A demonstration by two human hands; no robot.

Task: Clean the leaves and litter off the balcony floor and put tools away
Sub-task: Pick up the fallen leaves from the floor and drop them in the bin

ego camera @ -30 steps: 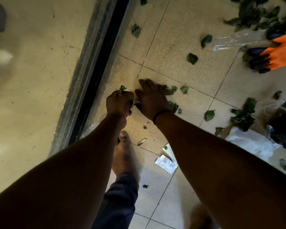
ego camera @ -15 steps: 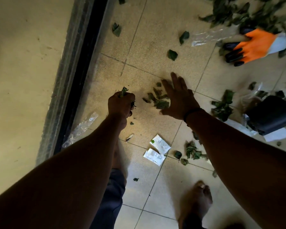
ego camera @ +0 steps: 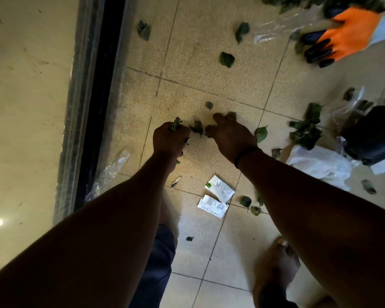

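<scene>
Floor: speckled beige balcony tiles (ego camera: 209, 63) with dark grout lines; a dark sliding-door track (ego camera: 96, 103) runs near to far along the left, and glossy indoor floor lies beyond it.
Nearest litter: two white sachets (ego camera: 218, 196) lie between the forearms, touching each other; a few small leaves sit just right of them and a crumpled clear wrapper (ego camera: 109, 172) lies left, against the track.
Left hand: the left hand (ego camera: 170, 138) is a closed fist around a bunch of picked leaves (ego camera: 176, 124), whose tips stick out of its far side.
Right hand: the right hand (ego camera: 230, 134) is low at the floor, fingers bent toward the tile; whether it already pinches a leaf I cannot tell.
Key relation: a loose leaf (ego camera: 197, 127) lies in the gap between the two hands, just left of the right hand's thumb side and just right of the fist; its long axis cannot be told. The right hand, I judge, is the free one and the one to take it.
Other near leaves: one small leaf (ego camera: 209, 105) sits just beyond the fingers; another leaf (ego camera: 261, 134) sits just right of the right hand.
Container: a black pot-like container (ego camera: 374, 134) lies at the right on a white plastic bag (ego camera: 320, 165); its contents are hidden.
Far right: an orange glove (ego camera: 347, 38) with black fingertips lies beside a clear film and a leafy heap.
Remaining: many leaves are still scattered, so the clearing looks far from done.
</scene>
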